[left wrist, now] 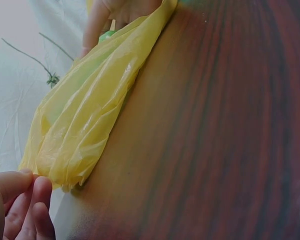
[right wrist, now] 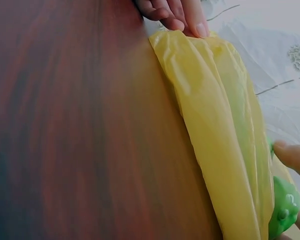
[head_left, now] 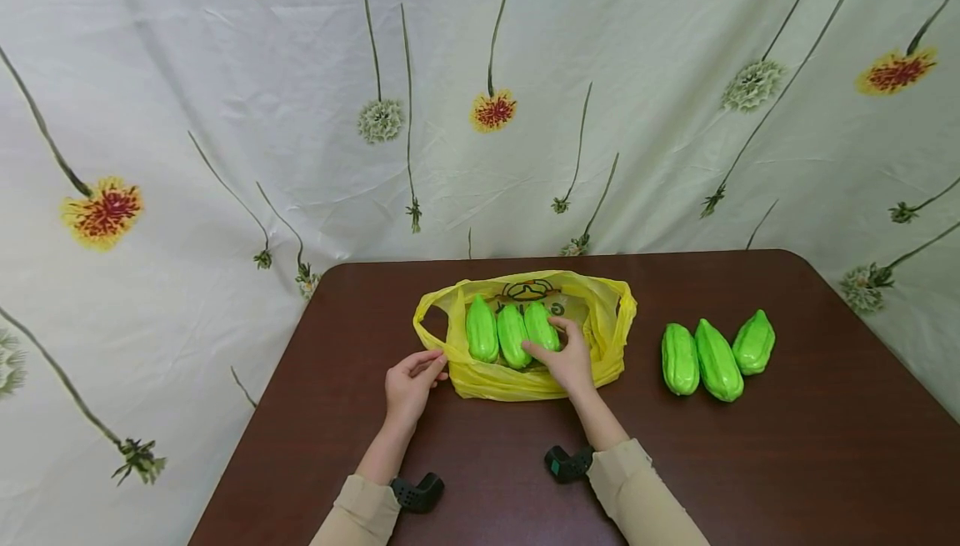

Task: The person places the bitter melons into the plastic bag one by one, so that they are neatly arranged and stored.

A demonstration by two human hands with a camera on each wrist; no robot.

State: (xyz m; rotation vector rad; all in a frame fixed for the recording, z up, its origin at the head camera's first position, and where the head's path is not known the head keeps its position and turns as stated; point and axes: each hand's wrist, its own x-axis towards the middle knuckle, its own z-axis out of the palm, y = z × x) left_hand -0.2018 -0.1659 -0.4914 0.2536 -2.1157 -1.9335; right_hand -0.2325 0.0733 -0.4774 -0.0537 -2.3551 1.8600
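Observation:
A yellow plastic bag (head_left: pixel 495 383) lies on the table with its mouth spread wide. Three bright green ridged vegetables sit side by side inside: a left one (head_left: pixel 482 329), a middle one (head_left: pixel 513 333) and a right one (head_left: pixel 537 325). My left hand (head_left: pixel 411 383) pinches the bag's near left edge between thumb and finger, seen closer in the left wrist view, where the bag (left wrist: pixel 85 120) stretches away from the fingertips. Reaching into the mouth, my right hand (head_left: pixel 572 358) holds the right vegetable, thumb and fingers about it; a green end (right wrist: pixel 286 205) shows between them in the right wrist view.
Three more green ridged vegetables (head_left: pixel 718 360) lie close together on the dark brown table (head_left: pixel 825 446), right of the bag. A white flowered cloth (head_left: pixel 645 112) hangs behind the table's far edge. Both wrists carry a black device (head_left: pixel 418 493).

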